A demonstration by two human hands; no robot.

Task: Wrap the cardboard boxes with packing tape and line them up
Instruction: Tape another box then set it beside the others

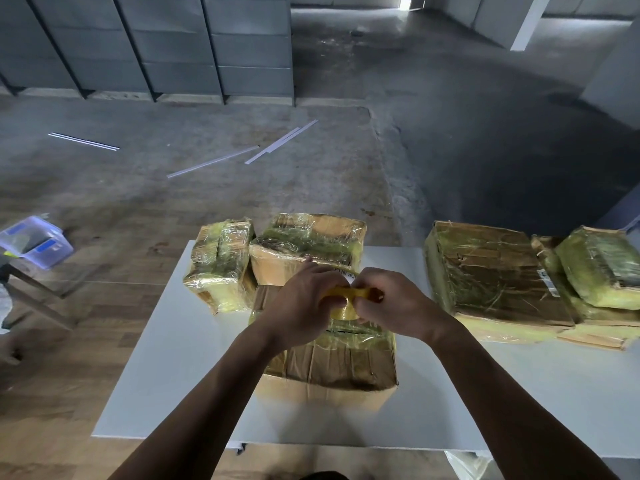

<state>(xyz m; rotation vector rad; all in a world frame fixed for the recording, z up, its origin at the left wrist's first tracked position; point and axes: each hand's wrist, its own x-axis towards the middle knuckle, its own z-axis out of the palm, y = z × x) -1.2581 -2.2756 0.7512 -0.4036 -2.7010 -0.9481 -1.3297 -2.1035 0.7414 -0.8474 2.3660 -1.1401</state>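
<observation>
Left hand [304, 299] and right hand [398, 306] grip the tape roll [346, 308] over the near box [332, 362]; looks like wrapping; next, I think, pull the tape end free; wrapped boxes [491, 271] sit at two o'clock.

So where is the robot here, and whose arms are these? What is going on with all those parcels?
There is no robot: a person wears one wide camera on the head, so the picture looks forward and down at their own arms. The left hand and the right hand both grip a roll of tape, held over the nearest box. That box stands on a white table. Behind it stand two boxes covered in shiny tape, a small one and a wider one. To the right lies a flat box, with more wrapped boxes beside it. Off the table, at the left, sits a clear plastic tub.
</observation>
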